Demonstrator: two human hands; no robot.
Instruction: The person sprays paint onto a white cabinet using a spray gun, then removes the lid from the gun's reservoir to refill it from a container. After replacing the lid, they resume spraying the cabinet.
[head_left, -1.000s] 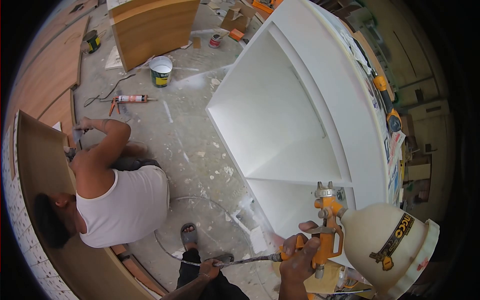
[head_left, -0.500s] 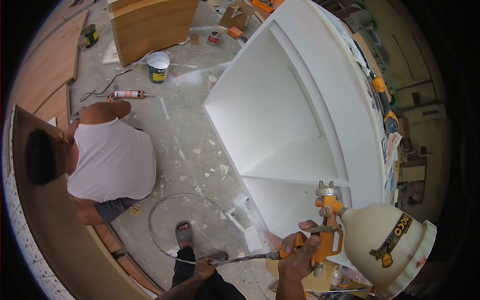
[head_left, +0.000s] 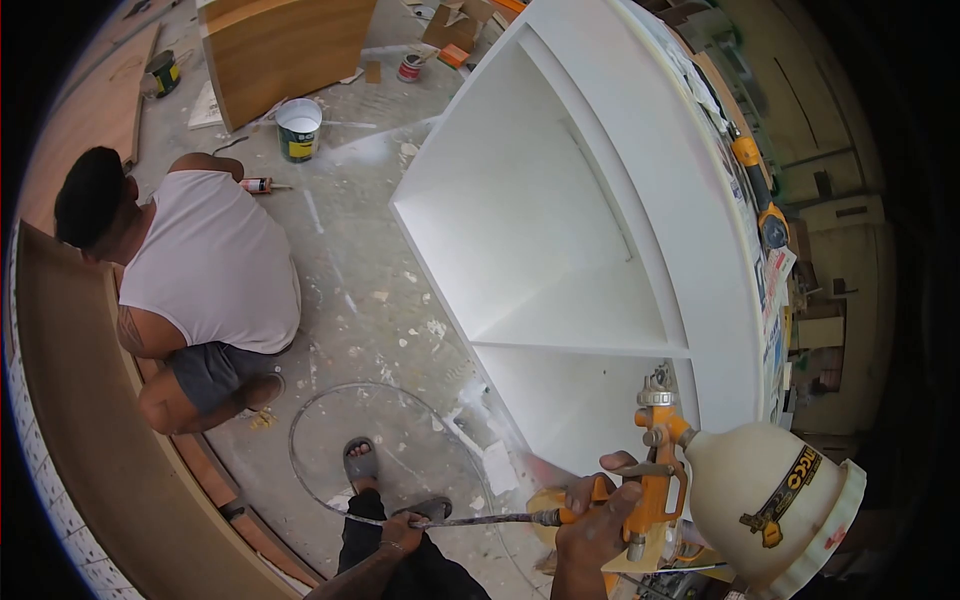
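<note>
My right hand (head_left: 598,525) is wrapped round the handle of an orange spray gun (head_left: 657,482), its metal nozzle pointing up and away from me. A large whitish paint cup (head_left: 745,490) is fixed to the gun's right side. From the handle an air hose (head_left: 490,520) runs left to my left hand (head_left: 403,532), which is closed on it low before my dark trousers. Beyond that hand the hose loops over the floor. A white-painted cabinet (head_left: 530,200) with open compartments stands ahead, and the gun overlaps its lower compartment in this view.
At left a person in a white sleeveless top (head_left: 215,255) crouches beside a long brown panel (head_left: 75,400). On the spotted floor stand an open paint bucket (head_left: 299,130) and a small tin (head_left: 410,68). A wooden cabinet (head_left: 285,60) is at the back.
The crouching person has raised their head and shifted their upper body, now covering much of the caulking gun on the floor. My view has moved slightly; both hands keep their holds.
</note>
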